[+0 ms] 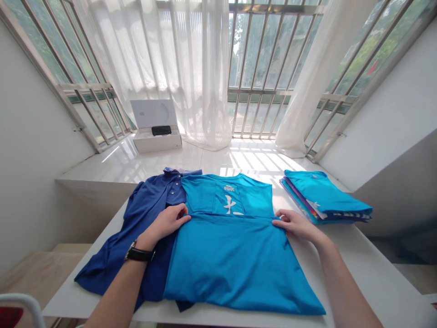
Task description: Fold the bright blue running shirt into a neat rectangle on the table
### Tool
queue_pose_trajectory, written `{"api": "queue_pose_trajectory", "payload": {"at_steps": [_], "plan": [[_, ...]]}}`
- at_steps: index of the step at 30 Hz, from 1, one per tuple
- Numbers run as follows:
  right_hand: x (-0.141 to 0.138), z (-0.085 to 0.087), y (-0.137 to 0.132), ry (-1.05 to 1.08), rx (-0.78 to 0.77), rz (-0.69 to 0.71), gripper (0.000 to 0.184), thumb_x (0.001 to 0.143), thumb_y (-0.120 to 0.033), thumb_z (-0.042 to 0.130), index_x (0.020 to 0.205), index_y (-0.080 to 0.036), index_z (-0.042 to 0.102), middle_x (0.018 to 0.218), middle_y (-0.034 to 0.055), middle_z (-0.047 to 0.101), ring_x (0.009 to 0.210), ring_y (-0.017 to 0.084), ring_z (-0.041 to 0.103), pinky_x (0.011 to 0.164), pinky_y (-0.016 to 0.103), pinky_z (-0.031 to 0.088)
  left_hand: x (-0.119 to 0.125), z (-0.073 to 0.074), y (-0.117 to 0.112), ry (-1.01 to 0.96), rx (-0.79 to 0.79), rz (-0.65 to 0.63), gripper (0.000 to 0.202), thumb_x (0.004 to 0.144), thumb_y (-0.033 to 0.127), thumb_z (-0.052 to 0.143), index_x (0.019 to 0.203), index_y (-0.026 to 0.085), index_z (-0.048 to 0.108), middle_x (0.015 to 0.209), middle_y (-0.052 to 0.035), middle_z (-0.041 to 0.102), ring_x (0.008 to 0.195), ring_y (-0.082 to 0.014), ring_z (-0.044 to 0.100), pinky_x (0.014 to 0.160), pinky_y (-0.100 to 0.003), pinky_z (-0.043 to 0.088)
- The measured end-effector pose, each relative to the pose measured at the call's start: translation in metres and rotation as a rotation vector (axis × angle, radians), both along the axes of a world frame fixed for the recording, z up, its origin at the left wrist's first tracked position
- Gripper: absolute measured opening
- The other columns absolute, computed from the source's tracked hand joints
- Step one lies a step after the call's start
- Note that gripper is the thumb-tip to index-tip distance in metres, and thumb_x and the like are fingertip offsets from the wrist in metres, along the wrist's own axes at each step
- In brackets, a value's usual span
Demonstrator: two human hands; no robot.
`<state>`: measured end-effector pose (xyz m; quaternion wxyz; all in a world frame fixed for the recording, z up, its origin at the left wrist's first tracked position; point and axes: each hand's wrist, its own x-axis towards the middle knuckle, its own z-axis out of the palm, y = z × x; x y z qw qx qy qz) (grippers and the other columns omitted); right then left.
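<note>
Two hands (164, 223), two shirts (239, 259), one stack (324, 196)

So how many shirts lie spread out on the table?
2: a navy polo shirt at left, partly under a turquoise shirt folded over at centre. Another could be hidden beneath them.

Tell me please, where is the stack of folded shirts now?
In the head view, the stack of folded shirts lies at the far right of the white table, beyond the right hand and right of the bright blue shirt.

L hand (164, 224), R hand (297, 226) on fold of cyan tee (235, 266), navy polo (150, 214) partly under
</note>
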<state>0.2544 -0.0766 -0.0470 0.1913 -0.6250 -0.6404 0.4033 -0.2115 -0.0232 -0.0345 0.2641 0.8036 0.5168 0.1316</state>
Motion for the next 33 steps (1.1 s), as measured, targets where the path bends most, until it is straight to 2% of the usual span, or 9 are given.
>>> {"api": "queue_pose_trajectory", "payload": {"at_steps": [2, 4, 7, 12, 19, 22, 26, 29, 33], "plan": [[0.002, -0.003, 0.000, -0.001, -0.019, -0.005, 0.054, 0.078, -0.070, 0.063, 0.097, -0.019, 0.061, 0.064, -0.0049, 0.049, 0.058, 0.014, 0.046, 0.052, 0.026, 0.032, 0.001, 0.002, -0.001, -0.012, -0.005, -0.013, 0.033, 0.090, 0.049, 0.052, 0.100, 0.020, 0.064, 0.076, -0.0004, 0.061, 0.070, -0.0184, 0.056, 0.063, -0.027, 0.040], [0.005, -0.005, 0.001, 0.001, -0.029, -0.016, 0.055, 0.078, -0.070, 0.064, 0.099, -0.019, 0.061, 0.064, -0.0053, 0.050, 0.057, 0.014, 0.047, 0.052, 0.026, 0.032, 0.003, 0.006, -0.002, -0.034, -0.004, -0.039, 0.034, 0.090, 0.049, 0.052, 0.100, 0.020, 0.066, 0.080, -0.0023, 0.062, 0.072, -0.0188, 0.056, 0.065, -0.027, 0.041], [0.008, -0.007, 0.001, 0.024, -0.045, -0.009, 0.055, 0.076, -0.070, 0.065, 0.090, -0.018, 0.060, 0.065, -0.0030, 0.054, 0.058, 0.014, 0.050, 0.053, 0.026, 0.034, 0.006, 0.011, -0.003, -0.108, 0.001, -0.070, 0.036, 0.089, 0.051, 0.054, 0.087, 0.018, 0.068, 0.087, -0.0049, 0.064, 0.076, -0.0189, 0.056, 0.068, -0.028, 0.043], [0.006, -0.004, 0.002, 0.097, -0.009, 0.015, 0.052, 0.075, -0.070, 0.067, 0.077, -0.019, 0.055, 0.065, -0.0023, 0.055, 0.059, 0.014, 0.053, 0.054, 0.025, 0.037, 0.009, 0.014, -0.005, -0.205, -0.058, -0.069, 0.039, 0.090, 0.053, 0.051, 0.088, 0.016, 0.066, 0.080, -0.0030, 0.063, 0.070, -0.0164, 0.053, 0.064, -0.026, 0.043], [-0.007, 0.005, 0.000, 0.044, 0.096, 0.014, 0.058, 0.075, -0.071, 0.066, 0.101, -0.019, 0.066, 0.076, 0.0019, 0.063, 0.069, 0.017, 0.056, 0.059, 0.026, 0.040, 0.013, 0.006, -0.006, -0.199, 0.004, -0.051, 0.040, 0.087, 0.054, 0.058, 0.098, 0.018, 0.069, 0.083, -0.0032, 0.067, 0.070, -0.0165, 0.054, 0.063, -0.025, 0.042], [-0.010, 0.009, -0.001, 0.052, 0.085, 0.063, 0.055, 0.076, -0.070, 0.065, 0.092, -0.017, 0.068, 0.078, 0.0030, 0.062, 0.070, 0.016, 0.055, 0.058, 0.025, 0.039, 0.014, 0.004, -0.006, -0.189, 0.012, -0.084, 0.039, 0.088, 0.053, 0.056, 0.095, 0.017, 0.071, 0.080, -0.0027, 0.067, 0.069, -0.0160, 0.053, 0.063, -0.025, 0.042], [-0.012, 0.011, -0.001, 0.055, 0.038, 0.077, 0.054, 0.077, -0.072, 0.061, 0.078, -0.018, 0.061, 0.067, -0.0016, 0.056, 0.058, 0.012, 0.049, 0.054, 0.024, 0.035, 0.013, 0.004, -0.004, -0.195, 0.016, -0.088, 0.038, 0.090, 0.050, 0.054, 0.089, 0.017, 0.072, 0.077, -0.0026, 0.067, 0.069, -0.0162, 0.055, 0.063, -0.025, 0.042], [-0.012, 0.008, -0.002, 0.009, 0.057, 0.052, 0.054, 0.078, -0.072, 0.058, 0.078, -0.018, 0.061, 0.064, -0.0024, 0.056, 0.056, 0.013, 0.050, 0.053, 0.024, 0.035, 0.009, 0.001, -0.002, -0.207, 0.038, -0.063, 0.034, 0.089, 0.047, 0.056, 0.088, 0.017, 0.071, 0.077, -0.0023, 0.067, 0.068, -0.0161, 0.056, 0.064, -0.025, 0.043], [-0.007, 0.000, 0.001, -0.150, 0.172, -0.011, 0.047, 0.079, -0.066, 0.060, 0.080, -0.020, 0.065, 0.068, 0.0005, 0.063, 0.065, 0.018, 0.059, 0.057, 0.026, 0.040, 0.000, -0.008, 0.005, -0.206, 0.112, -0.046, 0.025, 0.086, 0.041, 0.061, 0.087, 0.018, 0.070, 0.084, -0.0037, 0.070, 0.074, -0.0176, 0.060, 0.067, -0.026, 0.046]]}}
